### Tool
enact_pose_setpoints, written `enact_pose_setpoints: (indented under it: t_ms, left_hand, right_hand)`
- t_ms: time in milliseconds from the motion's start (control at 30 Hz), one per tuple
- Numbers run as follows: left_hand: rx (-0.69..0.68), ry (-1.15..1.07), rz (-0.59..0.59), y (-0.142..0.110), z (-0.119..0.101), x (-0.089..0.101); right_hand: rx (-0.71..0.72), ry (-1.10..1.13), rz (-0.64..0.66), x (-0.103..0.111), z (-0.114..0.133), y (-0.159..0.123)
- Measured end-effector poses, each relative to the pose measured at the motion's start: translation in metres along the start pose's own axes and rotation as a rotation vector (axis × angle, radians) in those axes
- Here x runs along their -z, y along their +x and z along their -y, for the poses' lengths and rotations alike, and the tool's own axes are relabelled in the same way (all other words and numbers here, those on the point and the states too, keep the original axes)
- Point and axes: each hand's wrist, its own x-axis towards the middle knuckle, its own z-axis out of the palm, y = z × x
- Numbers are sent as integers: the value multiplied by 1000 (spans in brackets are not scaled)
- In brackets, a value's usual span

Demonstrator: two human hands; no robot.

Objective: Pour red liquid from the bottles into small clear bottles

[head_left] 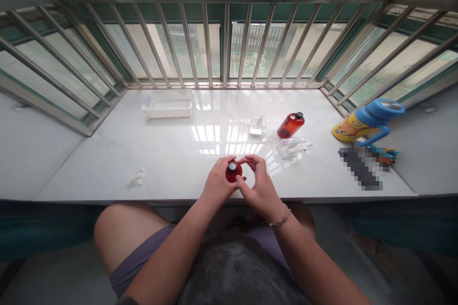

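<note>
- The left hand (217,184) grip is clenched around an amber bottle (234,174), low at centre of the frame, just above the near edge of the table (107,152).
- The bottle's long axis stands roughly upright, its grey cap (232,167) pointing up toward the camera.
- The right hand (260,187) curls just beside the bottle; whether its grip touches it, I cannot tell.
- Further up stand a clear glass bottle (258,126) and a second amber bottle (291,125).
- A white plastic basket (167,104) sits at upper left of the table.
</note>
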Motion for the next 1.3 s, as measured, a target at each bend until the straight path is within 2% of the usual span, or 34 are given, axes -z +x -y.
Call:
enact_pose_setpoints:
  t_ms: [133, 300, 433, 600, 733, 933, 1133, 1300]
  left_hand:
    - [-8, 6, -12, 0, 0, 0]
    - [-1, 11, -10, -1, 2, -1]
    - [-17, 8, -13, 0, 3, 0]
    - [6, 21, -6, 0, 1, 0]
    - [-8, 19, -6, 0, 2, -1]
    - [-16, 33, -25, 0, 5, -2]
    - [-14, 20, -13, 0, 5, -2]
    - [-9, 27, -26, -1, 5, -2]
  right_hand:
    - [3, 9, 67, 0, 1, -2]
    - [21, -68, -12, -2, 1, -3]
    - [37, -27, 60, -4, 1, -4]
    - [37, -72, -32, -4, 1, -3]
    - [57, -34, 43, -4, 2, -3]
    - [38, -99, -29, -7, 0, -5]
    - [63, -36, 47, -8, 4, -3]
    - [31, -86, -28, -8, 2, -5]
